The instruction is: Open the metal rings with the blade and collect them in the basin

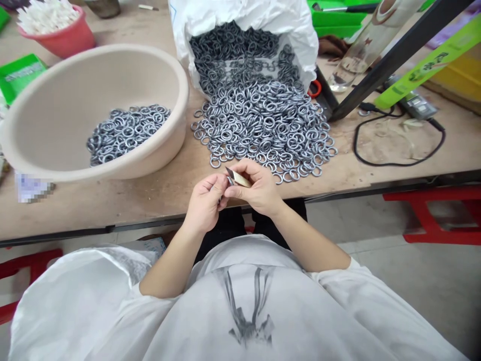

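Observation:
My left hand (205, 203) is closed, pinching a grey ring (230, 180) that is mostly hidden by the fingers. In my right hand (262, 189) is a small knife (241, 179) with a pale handle; its dark pointed blade lies close to the left fingertips. Both hands meet above the table's front edge. Just beyond them, a heap of loose grey rings (263, 120) spills from the mouth of a white sack (244, 12). More grey rings (130, 131) lie inside a large beige basin (93, 175) to the left.
A pink bowl (77, 37) of white pieces and a green tray (22, 75) stand back left. On the right are a dark metal bar (379, 75), a clear bottle (353, 60) and a looped black cable (400, 163). Red stools (415, 220) flank the table below.

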A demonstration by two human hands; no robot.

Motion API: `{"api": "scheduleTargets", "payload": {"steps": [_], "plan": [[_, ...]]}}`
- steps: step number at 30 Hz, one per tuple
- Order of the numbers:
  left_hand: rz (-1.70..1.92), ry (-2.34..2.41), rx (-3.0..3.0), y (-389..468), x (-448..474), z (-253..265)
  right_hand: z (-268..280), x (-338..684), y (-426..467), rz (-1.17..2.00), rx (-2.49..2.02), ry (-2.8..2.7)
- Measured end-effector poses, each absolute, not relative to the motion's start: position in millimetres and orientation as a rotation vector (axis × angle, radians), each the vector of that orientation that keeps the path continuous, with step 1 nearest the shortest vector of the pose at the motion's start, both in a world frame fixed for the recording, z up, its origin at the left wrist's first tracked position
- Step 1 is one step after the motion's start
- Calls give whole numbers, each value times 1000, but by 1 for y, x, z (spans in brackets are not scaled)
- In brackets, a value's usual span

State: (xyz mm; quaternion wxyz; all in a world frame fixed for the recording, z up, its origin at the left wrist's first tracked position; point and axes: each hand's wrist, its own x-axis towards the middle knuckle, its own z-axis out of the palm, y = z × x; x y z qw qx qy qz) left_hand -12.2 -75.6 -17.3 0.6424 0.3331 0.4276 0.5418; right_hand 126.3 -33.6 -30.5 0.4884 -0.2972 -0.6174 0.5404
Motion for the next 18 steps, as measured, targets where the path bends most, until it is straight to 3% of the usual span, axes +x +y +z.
{"api": "scheduleTargets", "payload": {"steps": [9, 15, 18], "plan": [[1252, 956, 706, -75, -8, -21, -31, 118, -37, 1482, -737, -1363], [1254, 956, 583, -73, -9, -15, -25, 129, -41, 803, -821, -1836], [1246, 978, 557, -72, -9, -13, -25, 130, -45, 641, -874, -2013]]}}
